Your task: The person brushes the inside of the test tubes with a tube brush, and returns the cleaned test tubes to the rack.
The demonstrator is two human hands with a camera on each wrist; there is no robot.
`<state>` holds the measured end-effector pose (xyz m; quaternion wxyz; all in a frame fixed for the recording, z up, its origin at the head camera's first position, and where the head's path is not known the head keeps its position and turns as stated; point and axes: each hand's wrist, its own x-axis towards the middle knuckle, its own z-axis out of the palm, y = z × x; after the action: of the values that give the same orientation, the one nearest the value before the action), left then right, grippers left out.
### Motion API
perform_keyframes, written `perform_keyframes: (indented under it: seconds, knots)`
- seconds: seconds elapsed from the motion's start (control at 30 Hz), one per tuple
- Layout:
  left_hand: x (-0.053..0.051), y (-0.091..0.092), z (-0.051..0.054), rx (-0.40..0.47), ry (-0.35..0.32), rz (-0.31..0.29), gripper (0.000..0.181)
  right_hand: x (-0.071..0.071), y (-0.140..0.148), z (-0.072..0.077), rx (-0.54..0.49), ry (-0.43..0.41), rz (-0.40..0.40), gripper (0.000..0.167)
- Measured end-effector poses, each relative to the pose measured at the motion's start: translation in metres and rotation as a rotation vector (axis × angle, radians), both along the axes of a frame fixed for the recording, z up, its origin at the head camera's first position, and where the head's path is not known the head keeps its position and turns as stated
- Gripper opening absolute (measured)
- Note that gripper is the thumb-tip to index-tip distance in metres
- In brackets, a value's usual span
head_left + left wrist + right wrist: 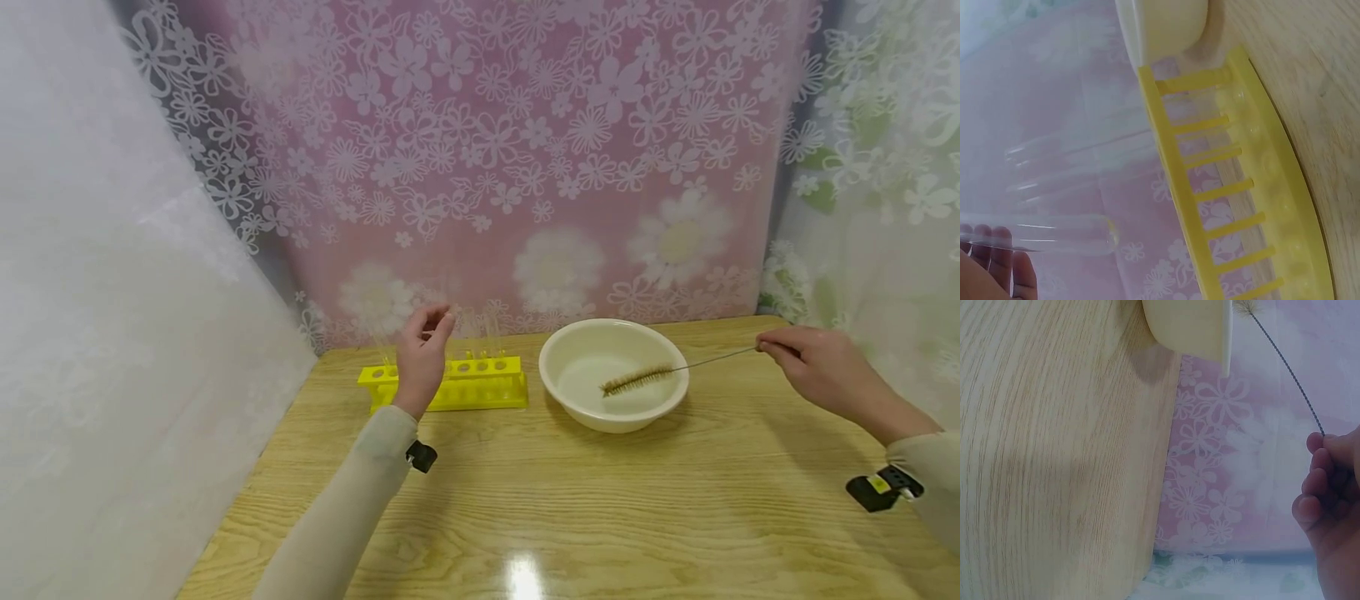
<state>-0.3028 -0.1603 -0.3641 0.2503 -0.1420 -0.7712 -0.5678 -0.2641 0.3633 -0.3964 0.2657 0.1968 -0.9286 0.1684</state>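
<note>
My left hand (422,354) is raised over a yellow test tube rack (517,387). In the left wrist view its fingers are curled at a clear glass test tube (1072,234), which it holds above the rack, the rounded end toward the rack. Other clear test tubes (1054,187) stand upright in the rack. At the right, my right hand (832,375) pinches the end of the twisted wire handle (1288,365) of a test tube brush (637,381). The brush's brown bristles hang over a cream bowl (551,392).
The bowl stands to the right of the rack on a wood-grain table (600,517). Behind the table hangs a pink flowered curtain (480,150). A pale sheet (135,333) hangs at the left and a green flowered one (885,208) at the right.
</note>
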Motion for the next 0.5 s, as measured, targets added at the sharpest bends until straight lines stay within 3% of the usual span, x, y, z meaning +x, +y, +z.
perform_keyframes:
  seconds: [0.27, 0.5]
  knots:
    - [-0.009, -0.008, -0.004, 0.039, 0.032, 0.076, 0.03, 0.001, 0.0, 0.002, 0.003, -0.006, -0.001, 0.017]
    - [-0.019, -0.01, -0.012, 0.067, 0.051, 0.098, 0.029, 0.002, 0.0, 0.001, -0.005, -0.008, 0.007, 0.018]
